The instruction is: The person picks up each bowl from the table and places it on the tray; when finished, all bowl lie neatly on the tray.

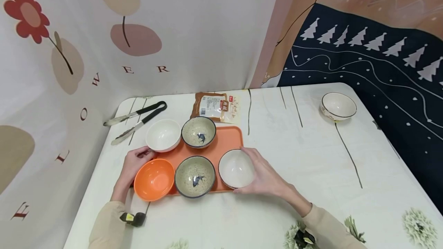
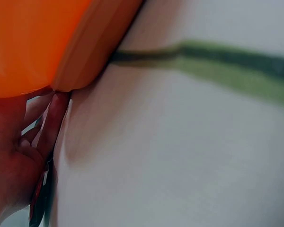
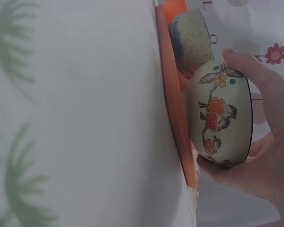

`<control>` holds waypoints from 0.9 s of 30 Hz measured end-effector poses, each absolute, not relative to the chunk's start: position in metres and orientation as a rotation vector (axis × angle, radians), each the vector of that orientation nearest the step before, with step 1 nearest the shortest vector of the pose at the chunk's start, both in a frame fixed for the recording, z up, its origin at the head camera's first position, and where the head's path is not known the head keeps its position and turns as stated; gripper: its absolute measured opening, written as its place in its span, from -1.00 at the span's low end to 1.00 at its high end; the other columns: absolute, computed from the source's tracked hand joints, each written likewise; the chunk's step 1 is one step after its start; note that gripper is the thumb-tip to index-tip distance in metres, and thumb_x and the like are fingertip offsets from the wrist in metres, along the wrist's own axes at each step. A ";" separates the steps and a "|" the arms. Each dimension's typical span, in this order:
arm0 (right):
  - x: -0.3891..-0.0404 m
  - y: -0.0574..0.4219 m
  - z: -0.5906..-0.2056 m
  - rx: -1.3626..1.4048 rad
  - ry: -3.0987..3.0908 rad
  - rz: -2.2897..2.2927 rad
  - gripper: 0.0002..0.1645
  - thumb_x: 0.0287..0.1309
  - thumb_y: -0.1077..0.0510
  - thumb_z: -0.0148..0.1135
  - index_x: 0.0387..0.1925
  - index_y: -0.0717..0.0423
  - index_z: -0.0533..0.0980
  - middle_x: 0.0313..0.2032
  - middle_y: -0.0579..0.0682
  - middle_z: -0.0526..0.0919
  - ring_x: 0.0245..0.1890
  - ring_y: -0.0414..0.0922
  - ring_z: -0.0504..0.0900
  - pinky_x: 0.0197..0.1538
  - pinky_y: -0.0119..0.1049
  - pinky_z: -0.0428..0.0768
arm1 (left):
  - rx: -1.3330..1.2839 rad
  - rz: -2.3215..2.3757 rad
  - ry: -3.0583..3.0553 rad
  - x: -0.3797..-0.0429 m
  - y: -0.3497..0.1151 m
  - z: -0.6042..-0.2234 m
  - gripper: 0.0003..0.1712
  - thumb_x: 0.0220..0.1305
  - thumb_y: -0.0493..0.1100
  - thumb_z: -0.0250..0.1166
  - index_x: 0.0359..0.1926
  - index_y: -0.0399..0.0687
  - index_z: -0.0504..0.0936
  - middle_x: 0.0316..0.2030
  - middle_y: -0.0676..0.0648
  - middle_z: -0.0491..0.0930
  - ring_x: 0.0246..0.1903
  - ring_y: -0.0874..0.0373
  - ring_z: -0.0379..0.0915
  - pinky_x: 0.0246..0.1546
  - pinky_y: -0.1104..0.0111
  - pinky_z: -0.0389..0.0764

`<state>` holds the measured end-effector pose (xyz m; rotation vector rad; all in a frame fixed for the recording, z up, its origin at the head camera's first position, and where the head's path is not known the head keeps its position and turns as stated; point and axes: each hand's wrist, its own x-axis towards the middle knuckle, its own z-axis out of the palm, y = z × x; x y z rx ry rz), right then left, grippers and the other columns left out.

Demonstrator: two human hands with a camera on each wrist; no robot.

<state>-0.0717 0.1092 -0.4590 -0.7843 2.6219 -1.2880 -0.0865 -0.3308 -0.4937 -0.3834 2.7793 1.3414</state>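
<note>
My right hand (image 1: 261, 174) grips a white bowl (image 1: 237, 168) at the right end of an orange tray (image 1: 226, 137), fingers and thumb spread around its side. Fruit and birds decorate this bowl's outside (image 3: 222, 113) in the right wrist view. At the tray's left end, my left hand (image 1: 135, 162) holds the tray edge beside an orange bowl (image 1: 154, 180); the bowl hides part of the grip. Two speckled bowls with blue fish, one at the back (image 1: 199, 132) and one at the front (image 1: 195, 176), and a plain white bowl (image 1: 163, 135) are also on the tray.
Black-handled metal tongs (image 1: 138, 120) lie at the back left. A brown and cream food packet (image 1: 216, 107) is behind the tray. Farther right stands another white bowl (image 1: 338, 106), near the table's back right corner. Printed curtains border the table's back and sides.
</note>
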 end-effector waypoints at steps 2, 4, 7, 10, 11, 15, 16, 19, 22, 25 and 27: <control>-0.071 0.108 -0.459 -0.785 2.614 -1.277 0.49 -0.49 -0.16 0.76 0.50 0.19 0.19 0.35 0.10 0.39 0.31 0.07 0.47 0.30 0.14 0.48 | -0.382 1.341 2.778 -0.086 -0.331 -0.494 -0.50 0.44 -0.02 0.22 0.24 -0.23 0.61 -0.20 -0.13 0.71 -0.34 0.40 0.52 -0.28 0.59 0.56; -0.070 0.106 -0.459 -0.791 2.609 -1.261 0.50 -0.49 -0.15 0.77 0.51 0.19 0.17 0.36 0.10 0.37 0.31 0.08 0.47 0.30 0.14 0.49 | -0.382 1.339 2.779 -0.086 -0.331 -0.494 -0.50 0.43 -0.02 0.22 0.24 -0.23 0.61 -0.20 -0.13 0.71 -0.35 0.40 0.52 -0.28 0.59 0.55; -0.069 0.104 -0.459 -0.818 2.608 -1.230 0.52 -0.48 -0.14 0.77 0.52 0.19 0.14 0.37 0.10 0.35 0.30 0.08 0.48 0.28 0.14 0.50 | -0.381 1.336 2.781 -0.086 -0.331 -0.494 -0.49 0.44 -0.01 0.22 0.24 -0.24 0.61 -0.20 -0.14 0.71 -0.34 0.40 0.52 -0.28 0.59 0.55; -0.069 0.103 -0.458 -0.849 2.613 -1.201 0.54 -0.48 -0.14 0.78 0.52 0.21 0.13 0.37 0.11 0.34 0.29 0.08 0.49 0.27 0.13 0.52 | -0.385 1.336 2.776 -0.086 -0.331 -0.493 -0.48 0.44 0.00 0.22 0.25 -0.23 0.61 -0.19 -0.14 0.71 -0.34 0.40 0.52 -0.28 0.59 0.56; -0.069 0.103 -0.459 -0.856 2.616 -1.191 0.54 -0.48 -0.14 0.78 0.52 0.21 0.12 0.37 0.11 0.34 0.30 0.07 0.49 0.27 0.12 0.52 | -0.386 1.336 2.774 -0.086 -0.331 -0.493 -0.48 0.44 0.01 0.22 0.25 -0.23 0.60 -0.19 -0.13 0.71 -0.34 0.40 0.52 -0.28 0.59 0.56; -0.070 0.103 -0.458 -0.881 2.619 -1.154 0.56 -0.48 -0.16 0.78 0.53 0.23 0.10 0.39 0.14 0.32 0.31 0.08 0.47 0.29 0.11 0.51 | -0.386 1.337 2.770 -0.087 -0.331 -0.492 -0.48 0.44 0.01 0.22 0.25 -0.23 0.60 -0.20 -0.12 0.70 -0.34 0.40 0.52 -0.28 0.59 0.55; -0.070 0.103 -0.457 -0.892 2.619 -1.141 0.57 -0.48 -0.17 0.78 0.53 0.24 0.09 0.39 0.14 0.32 0.32 0.09 0.47 0.30 0.12 0.50 | -0.384 1.336 2.770 -0.087 -0.330 -0.492 -0.48 0.44 0.00 0.22 0.26 -0.23 0.60 -0.20 -0.11 0.70 -0.34 0.40 0.51 -0.28 0.59 0.55; -0.070 0.103 -0.457 -0.923 2.616 -1.102 0.61 -0.48 -0.19 0.78 0.54 0.25 0.06 0.40 0.16 0.30 0.34 0.11 0.45 0.32 0.12 0.48 | -0.386 1.339 2.765 -0.087 -0.330 -0.490 -0.47 0.44 0.00 0.22 0.26 -0.24 0.60 -0.21 -0.10 0.70 -0.34 0.41 0.50 -0.29 0.59 0.54; -0.070 0.103 -0.456 -0.949 2.615 -1.071 0.62 -0.49 -0.21 0.78 0.54 0.26 0.05 0.40 0.17 0.28 0.35 0.11 0.43 0.34 0.12 0.46 | -0.388 1.340 2.761 -0.086 -0.330 -0.489 -0.46 0.44 0.01 0.22 0.26 -0.25 0.59 -0.21 -0.08 0.70 -0.34 0.41 0.50 -0.28 0.60 0.54; -0.069 0.104 -0.454 -0.957 2.606 -1.055 0.64 -0.49 -0.21 0.78 0.54 0.27 0.04 0.42 0.17 0.25 0.38 0.11 0.39 0.36 0.11 0.44 | -0.393 1.341 2.756 -0.086 -0.329 -0.489 -0.45 0.44 0.03 0.22 0.27 -0.24 0.59 -0.21 -0.06 0.70 -0.34 0.41 0.50 -0.28 0.59 0.54; -0.069 0.104 -0.453 -0.956 2.596 -1.049 0.64 -0.47 -0.22 0.77 0.55 0.26 0.02 0.44 0.17 0.22 0.40 0.11 0.37 0.36 0.10 0.44 | -0.397 1.345 2.754 -0.087 -0.329 -0.489 -0.46 0.44 0.02 0.22 0.27 -0.23 0.59 -0.22 -0.06 0.69 -0.34 0.40 0.50 -0.29 0.59 0.54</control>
